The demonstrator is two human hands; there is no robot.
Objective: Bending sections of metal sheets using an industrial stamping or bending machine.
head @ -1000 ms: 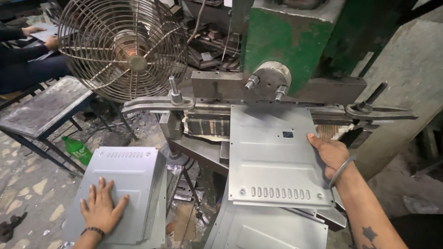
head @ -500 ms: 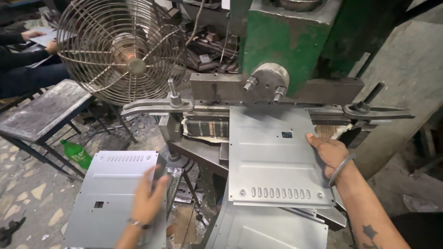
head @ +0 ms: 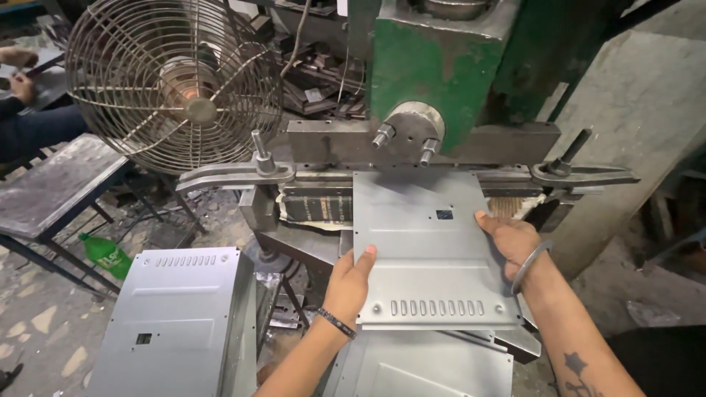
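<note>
A grey sheet-metal panel point(head: 430, 250) with a row of slots near its front edge lies flat on the bed of a green press machine point(head: 441, 66), its far edge under the press head. My left hand point(head: 351, 283) grips the panel's left edge. My right hand point(head: 511, 239), with a metal bangle on the wrist, holds the right edge. Both hands are on the same panel.
A stack of similar grey panels point(head: 173, 323) stands at lower left, another panel point(head: 426, 371) lies below the press bed. A caged fan point(head: 176, 81) stands at upper left, beside a dark metal bench point(head: 51, 184). A green bottle point(head: 107, 254) lies on the floor. Another person's arm point(head: 29, 121) shows far left.
My left hand has lifted off the stack of panels at lower left and moved right to grip the left edge of the panel on the press. My right hand stayed put.
</note>
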